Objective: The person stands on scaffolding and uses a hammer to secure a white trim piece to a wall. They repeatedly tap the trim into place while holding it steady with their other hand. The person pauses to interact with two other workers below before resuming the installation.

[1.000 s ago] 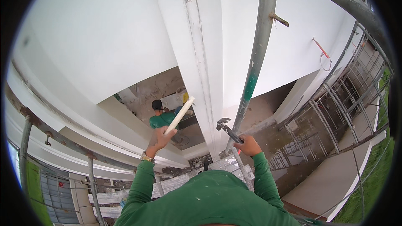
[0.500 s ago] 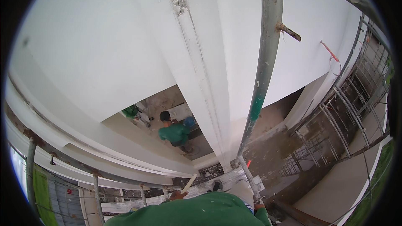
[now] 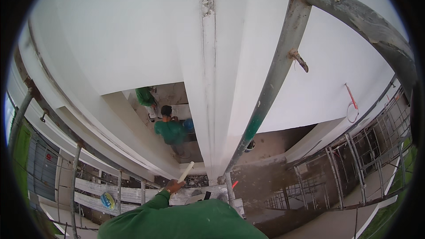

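Pale stick [image 3: 186, 172] juts from the clenched left hand [image 3: 174, 186]; right hand hidden, its hold unclear.

One bare left hand [image 3: 174, 186]; one pale, slim cylindrical stick [image 3: 186, 172]; two green-shirted people [image 3: 170, 132] below; one rounded blue-and-yellow object [image 3: 107, 201].

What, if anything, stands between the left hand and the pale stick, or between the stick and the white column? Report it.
Nothing visible. The left hand grips the pale stick, and no object shows between its upper end and the white column. The grey scaffold tube is to the right, outside that gap.
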The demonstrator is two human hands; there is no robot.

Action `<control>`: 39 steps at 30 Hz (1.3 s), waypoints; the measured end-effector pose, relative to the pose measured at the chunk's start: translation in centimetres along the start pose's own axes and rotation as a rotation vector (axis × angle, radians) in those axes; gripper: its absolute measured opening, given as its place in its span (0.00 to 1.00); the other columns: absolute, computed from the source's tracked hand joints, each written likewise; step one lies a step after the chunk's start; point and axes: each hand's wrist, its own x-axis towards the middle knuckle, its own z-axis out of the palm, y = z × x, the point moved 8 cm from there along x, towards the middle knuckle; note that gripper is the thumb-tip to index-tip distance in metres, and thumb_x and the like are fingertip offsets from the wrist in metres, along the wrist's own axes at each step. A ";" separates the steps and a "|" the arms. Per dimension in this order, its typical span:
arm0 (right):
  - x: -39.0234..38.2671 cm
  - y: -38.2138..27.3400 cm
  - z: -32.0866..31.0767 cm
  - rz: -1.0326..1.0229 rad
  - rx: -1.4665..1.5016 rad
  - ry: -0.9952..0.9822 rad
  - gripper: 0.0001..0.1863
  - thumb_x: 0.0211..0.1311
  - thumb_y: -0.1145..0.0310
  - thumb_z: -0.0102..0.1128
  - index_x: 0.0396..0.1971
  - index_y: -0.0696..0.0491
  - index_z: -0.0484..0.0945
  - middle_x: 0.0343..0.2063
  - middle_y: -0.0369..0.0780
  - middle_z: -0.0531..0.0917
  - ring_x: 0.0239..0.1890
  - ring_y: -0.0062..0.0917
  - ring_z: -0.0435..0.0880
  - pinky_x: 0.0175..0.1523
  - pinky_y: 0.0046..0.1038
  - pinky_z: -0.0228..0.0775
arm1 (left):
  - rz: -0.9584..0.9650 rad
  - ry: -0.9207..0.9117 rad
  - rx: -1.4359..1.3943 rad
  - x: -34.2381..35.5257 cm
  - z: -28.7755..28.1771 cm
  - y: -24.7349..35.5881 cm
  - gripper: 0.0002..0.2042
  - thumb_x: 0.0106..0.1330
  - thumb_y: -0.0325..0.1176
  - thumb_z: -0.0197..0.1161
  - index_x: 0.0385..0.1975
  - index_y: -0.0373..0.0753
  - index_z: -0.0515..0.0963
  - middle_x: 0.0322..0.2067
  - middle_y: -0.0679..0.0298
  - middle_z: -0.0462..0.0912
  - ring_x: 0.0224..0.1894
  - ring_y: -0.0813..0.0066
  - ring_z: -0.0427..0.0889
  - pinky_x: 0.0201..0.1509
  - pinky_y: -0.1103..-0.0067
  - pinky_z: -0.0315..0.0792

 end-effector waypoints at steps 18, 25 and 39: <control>7.1 -0.4 -1.8 -0.176 -0.394 -0.067 0.39 0.68 0.35 0.41 0.61 0.54 0.75 0.61 0.52 0.76 0.59 0.51 0.78 0.64 0.48 0.66 | -0.491 0.016 -0.184 -14.0 8.6 -19.2 0.27 0.65 0.54 0.68 0.17 0.33 0.79 0.17 0.56 0.81 0.21 0.62 0.82 0.29 0.60 0.75; 9.4 -0.4 1.3 -0.096 -0.358 0.009 0.41 0.63 0.32 0.47 0.57 0.55 0.80 0.60 0.55 0.78 0.62 0.49 0.77 0.68 0.44 0.65 | -0.424 0.037 -0.326 -15.1 7.6 -17.0 0.27 0.65 0.54 0.65 0.19 0.31 0.79 0.16 0.58 0.79 0.21 0.63 0.82 0.28 0.65 0.76; -2.5 -6.6 2.9 -0.280 -0.668 -0.062 0.26 0.64 0.47 0.51 0.46 0.53 0.85 0.48 0.55 0.84 0.51 0.51 0.84 0.56 0.47 0.74 | -0.366 0.114 -0.434 -13.4 -0.2 -19.5 0.22 0.68 0.51 0.64 0.31 0.32 0.78 0.16 0.66 0.73 0.15 0.71 0.74 0.20 0.70 0.70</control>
